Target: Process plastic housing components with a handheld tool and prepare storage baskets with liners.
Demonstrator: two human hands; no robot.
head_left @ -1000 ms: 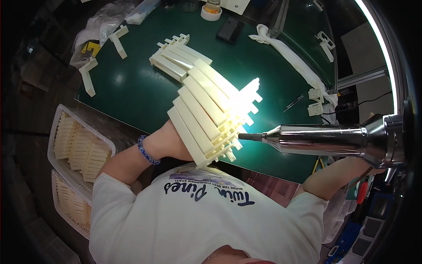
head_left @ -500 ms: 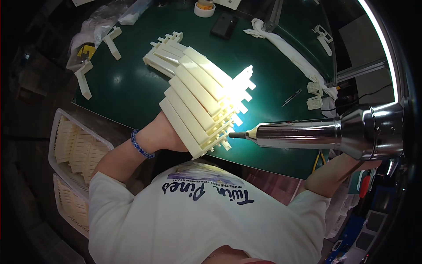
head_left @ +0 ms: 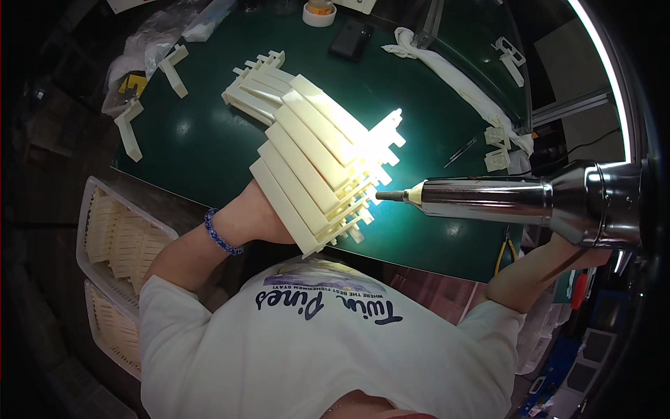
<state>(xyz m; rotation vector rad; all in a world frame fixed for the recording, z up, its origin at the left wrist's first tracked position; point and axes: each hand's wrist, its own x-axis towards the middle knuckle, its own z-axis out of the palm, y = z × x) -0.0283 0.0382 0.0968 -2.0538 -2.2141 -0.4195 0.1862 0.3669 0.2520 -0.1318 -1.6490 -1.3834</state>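
Fanned stack of cream plastic parts, centre of the frame, raised above the green table. The left hand is closed about its lower left side; the fingers are hidden behind the parts. Because the pieces splay and overlap, uneven pressure could let an outer one slide free. The dark tip of the metal tool points at the pegged ends from the right; whether it touches them cannot be told. A small slip of either might scratch or, were the tip hot, soften the pegs, and the glare at that edge may conceal such damage. The right hand, at right, lies mostly behind the tool, so its grip cannot be judged; a loose hold would let the tip wander. Beyond the stack, upper centre, a second group of parts could be knocked if the stack swung upward. At right lie tweezers and yellow-handled pliers.
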